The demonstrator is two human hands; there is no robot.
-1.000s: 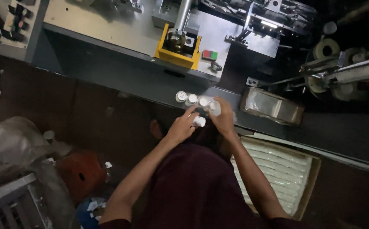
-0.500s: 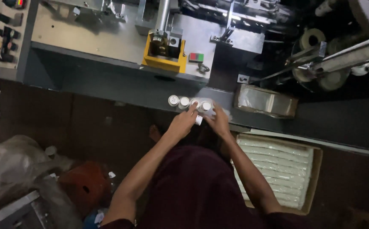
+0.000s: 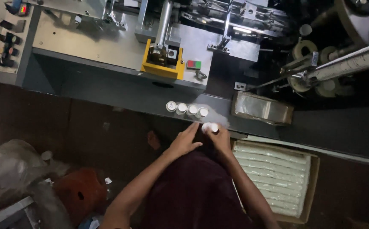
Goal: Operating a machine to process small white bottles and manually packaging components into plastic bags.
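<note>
Right by the edge of the grey machine (image 3: pixel 121 55), a person holds a small white roll (image 3: pixel 210 127) in both hands. The right hand (image 3: pixel 220 138) is closed around the roll from below, with the fingers curled on it. The left hand (image 3: pixel 185 140) touches the roll from the side, its fingers stretched out and close together (whether it really grips, I cannot tell). Just above the hands, four more white rolls (image 3: pixel 186 109) stand in a row on the machine's dark ledge, each touching the next. Beside that row lies a clear plastic bag (image 3: pixel 261 108). A yellow block (image 3: pixel 162 68) sits on the machine above the row. Below the bag, next to the person's right arm, is a cardboard box (image 3: pixel 314 169) full of long white packs.
</note>
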